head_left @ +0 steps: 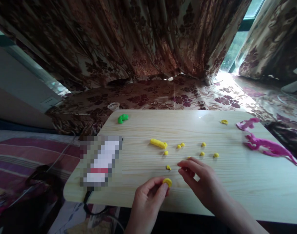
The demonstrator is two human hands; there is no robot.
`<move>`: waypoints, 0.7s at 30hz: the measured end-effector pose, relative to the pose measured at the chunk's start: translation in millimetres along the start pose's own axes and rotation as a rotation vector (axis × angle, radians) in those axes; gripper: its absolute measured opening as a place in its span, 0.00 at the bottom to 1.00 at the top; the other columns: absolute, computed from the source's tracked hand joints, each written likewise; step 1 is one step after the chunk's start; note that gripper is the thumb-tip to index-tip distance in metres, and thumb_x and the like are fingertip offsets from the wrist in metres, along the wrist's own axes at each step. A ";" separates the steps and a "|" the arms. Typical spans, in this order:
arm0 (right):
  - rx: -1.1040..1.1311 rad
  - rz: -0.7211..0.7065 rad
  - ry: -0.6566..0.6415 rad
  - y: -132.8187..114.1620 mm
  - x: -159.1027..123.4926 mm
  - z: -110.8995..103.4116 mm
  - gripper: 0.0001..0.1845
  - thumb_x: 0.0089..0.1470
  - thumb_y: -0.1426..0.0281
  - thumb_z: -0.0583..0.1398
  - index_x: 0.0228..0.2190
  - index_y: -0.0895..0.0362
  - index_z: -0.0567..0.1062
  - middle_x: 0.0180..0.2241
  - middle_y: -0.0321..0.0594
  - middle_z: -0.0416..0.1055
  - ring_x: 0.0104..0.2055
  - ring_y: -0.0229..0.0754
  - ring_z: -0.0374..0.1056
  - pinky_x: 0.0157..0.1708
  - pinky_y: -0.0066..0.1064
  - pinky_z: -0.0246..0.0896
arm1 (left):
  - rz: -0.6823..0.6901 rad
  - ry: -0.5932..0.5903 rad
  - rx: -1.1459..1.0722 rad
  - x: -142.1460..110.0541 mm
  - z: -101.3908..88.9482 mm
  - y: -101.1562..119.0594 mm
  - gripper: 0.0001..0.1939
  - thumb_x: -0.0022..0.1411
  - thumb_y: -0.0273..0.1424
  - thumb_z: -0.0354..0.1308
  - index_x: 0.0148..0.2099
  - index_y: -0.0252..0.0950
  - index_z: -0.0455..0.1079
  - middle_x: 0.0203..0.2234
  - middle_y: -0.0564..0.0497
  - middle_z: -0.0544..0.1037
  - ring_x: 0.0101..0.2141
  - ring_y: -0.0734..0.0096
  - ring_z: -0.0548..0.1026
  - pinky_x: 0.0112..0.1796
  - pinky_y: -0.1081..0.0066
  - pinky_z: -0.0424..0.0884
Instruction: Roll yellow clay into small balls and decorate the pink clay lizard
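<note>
Yellow disc (pixel 167 182): pinched in my fingers over the near part of the pale table (pixel 187 126); flattened and roundish. I cannot tell whether its lower rim touches the wood.
Left hand (pixel 148 196): closed on the disc, thumb across the near face, forefinger behind.
Right hand (pixel 204 178): fingers curled, with a gap between thumb and forefinger tips; I see nothing gripped, though the palm side is partly hidden.
Step in hand: judged as holding and shaping one flattened piece, the other hand free beside it.
Next move calls for: in my judgement, a steady left pinch and light, even pressure at the rim; the stuff looks soft, so a hard squeeze could dent or fold it.
Yellow roll (pixel 158 143): lying beyond my hands, with a lumpy right end.
Small yellow balls (pixel 216 155): scattered beyond my right hand and near the roll; two lie close together, and another yellow bit is mostly covered by my right fingers.
Yellow scrap (pixel 168 167): loose on the wood, between disc and roll.
Green piece (pixel 123 119): bent, near the far left corner.
Magenta piece (pixel 272 148): long and stringy, toward the right edge.
</note>
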State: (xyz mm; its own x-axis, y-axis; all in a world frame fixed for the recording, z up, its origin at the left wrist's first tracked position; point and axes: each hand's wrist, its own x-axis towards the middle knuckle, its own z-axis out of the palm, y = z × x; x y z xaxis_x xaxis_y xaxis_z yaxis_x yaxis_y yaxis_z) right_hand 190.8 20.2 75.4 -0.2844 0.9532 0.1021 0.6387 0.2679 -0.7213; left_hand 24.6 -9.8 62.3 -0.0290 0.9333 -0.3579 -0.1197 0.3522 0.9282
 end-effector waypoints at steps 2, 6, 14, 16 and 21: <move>-0.218 -0.058 -0.060 -1.2 12.4 6.2 0.09 0.57 0.74 0.53 0.37 0.53 0.71 0.33 0.37 0.69 0.34 0.39 0.65 0.33 0.30 0.58 | 0.011 0.071 -0.056 1.8 -7.8 -1.4 0.11 0.51 0.34 0.62 0.37 0.34 0.75 0.24 0.52 0.76 0.26 0.73 0.72 0.32 0.76 0.68; -0.568 -0.157 -0.166 -5.7 30.0 23.9 0.07 0.53 0.77 0.56 0.30 0.53 0.71 0.30 0.37 0.68 0.33 0.43 0.63 0.31 0.34 0.53 | 0.027 0.111 -0.123 4.6 -18.5 0.9 0.13 0.50 0.34 0.62 0.39 0.34 0.74 0.24 0.52 0.76 0.27 0.72 0.73 0.33 0.75 0.68; -0.537 -0.218 -0.123 -8.6 29.7 26.0 0.07 0.54 0.77 0.56 0.25 0.55 0.69 0.28 0.38 0.67 0.32 0.42 0.62 0.32 0.36 0.53 | 0.036 0.099 -0.176 9.9 -19.3 7.7 0.08 0.52 0.33 0.61 0.34 0.34 0.72 0.23 0.54 0.73 0.26 0.77 0.68 0.31 0.77 0.64; -0.286 -0.181 -0.054 -14.2 24.0 19.2 0.06 0.55 0.75 0.55 0.28 0.55 0.69 0.28 0.36 0.67 0.31 0.39 0.62 0.32 0.33 0.55 | 0.020 0.076 -0.185 11.0 -14.7 11.0 0.08 0.54 0.33 0.59 0.35 0.34 0.71 0.20 0.56 0.71 0.24 0.78 0.67 0.30 0.78 0.63; 0.214 -0.152 0.130 -22.1 7.5 10.4 0.03 0.54 0.75 0.57 0.32 0.54 0.69 0.30 0.35 0.69 0.30 0.35 0.64 0.28 0.27 0.60 | -0.006 0.005 -0.205 12.0 3.6 15.2 0.07 0.53 0.31 0.61 0.33 0.33 0.69 0.23 0.55 0.72 0.24 0.78 0.67 0.29 0.77 0.63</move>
State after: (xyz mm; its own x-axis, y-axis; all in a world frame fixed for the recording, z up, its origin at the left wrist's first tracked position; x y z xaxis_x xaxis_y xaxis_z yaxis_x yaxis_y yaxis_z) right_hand 167.1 20.0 84.9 -0.2625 0.9181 0.2969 0.4263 0.3864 -0.8179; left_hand 26.0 7.0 72.5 -0.0325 0.9307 -0.3643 -0.3189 0.3358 0.8863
